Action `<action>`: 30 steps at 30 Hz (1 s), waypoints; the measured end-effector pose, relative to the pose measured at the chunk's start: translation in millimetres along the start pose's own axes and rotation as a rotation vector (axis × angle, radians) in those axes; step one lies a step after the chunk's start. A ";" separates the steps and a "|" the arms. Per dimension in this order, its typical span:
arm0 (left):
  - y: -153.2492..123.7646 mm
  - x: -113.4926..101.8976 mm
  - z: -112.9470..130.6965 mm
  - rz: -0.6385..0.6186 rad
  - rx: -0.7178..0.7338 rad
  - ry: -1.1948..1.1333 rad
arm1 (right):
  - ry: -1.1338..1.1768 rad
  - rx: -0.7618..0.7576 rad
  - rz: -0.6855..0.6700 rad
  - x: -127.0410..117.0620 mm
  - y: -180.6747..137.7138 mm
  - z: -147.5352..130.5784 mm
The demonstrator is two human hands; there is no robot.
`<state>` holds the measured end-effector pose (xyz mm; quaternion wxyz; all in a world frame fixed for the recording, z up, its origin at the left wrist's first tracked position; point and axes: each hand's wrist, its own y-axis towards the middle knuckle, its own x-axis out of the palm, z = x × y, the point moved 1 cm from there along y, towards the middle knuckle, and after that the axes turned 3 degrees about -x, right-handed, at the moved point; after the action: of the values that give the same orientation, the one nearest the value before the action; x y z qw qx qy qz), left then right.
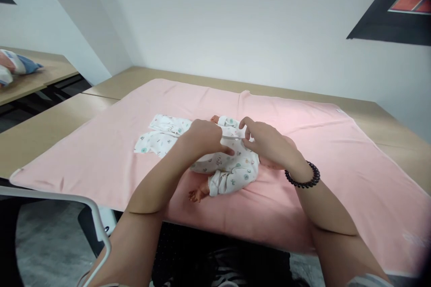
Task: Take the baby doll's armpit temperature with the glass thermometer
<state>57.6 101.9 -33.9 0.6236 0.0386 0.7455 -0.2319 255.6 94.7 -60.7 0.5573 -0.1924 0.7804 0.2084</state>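
A baby doll lies on a pink blanket [289, 224], its head to the right and partly covered by my right hand. It wears a white printed baby shirt [240, 168]; white printed trouser legs [161, 141] stretch to the left. One doll hand [198, 193] shows at the near side, another at the far side. My left hand [210, 138] is over the doll's middle, fingers curled on the shirt's front edge and thumb sticking out. Near the doll's neck, my right hand [264, 140] pinches the same edge between thumb and fingers. A pale strip of cloth spans between both hands.
The blanket covers most of a wooden table [104, 83] standing against a white wall. Another table [57, 65] with a colourful packet [22, 63] is at the far left. A white chair frame [97, 219] stands at the near left.
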 end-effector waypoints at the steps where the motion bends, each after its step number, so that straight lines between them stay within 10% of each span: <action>1: 2.1 0.7 6.3 -0.011 -0.015 0.017 | -0.004 -0.008 0.017 0.0 1.1 1.1; 13: -2.7 -4.6 -21.1 0.078 -0.161 0.108 | 0.124 0.019 -0.060 -14.3 1.1 36.8; 18: 53.4 12.4 -44.9 0.333 -0.108 -0.118 | 0.457 0.064 0.069 -30.1 11.8 88.8; 23: 125.0 57.4 -52.0 0.400 0.245 -0.549 | 1.031 0.059 0.078 5.8 29.9 143.9; 26: 145.2 79.5 -53.3 0.209 0.286 -0.615 | 1.241 0.078 0.014 29.9 38.3 138.3; 30: 148.9 86.6 -55.9 0.248 0.292 -0.639 | 1.043 0.071 -0.099 36.0 39.4 98.8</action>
<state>39.2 236.3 -153.9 0.8362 0.1428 0.4617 -0.2590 301.7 178.6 -119.4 0.1100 -0.2881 0.9507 0.0319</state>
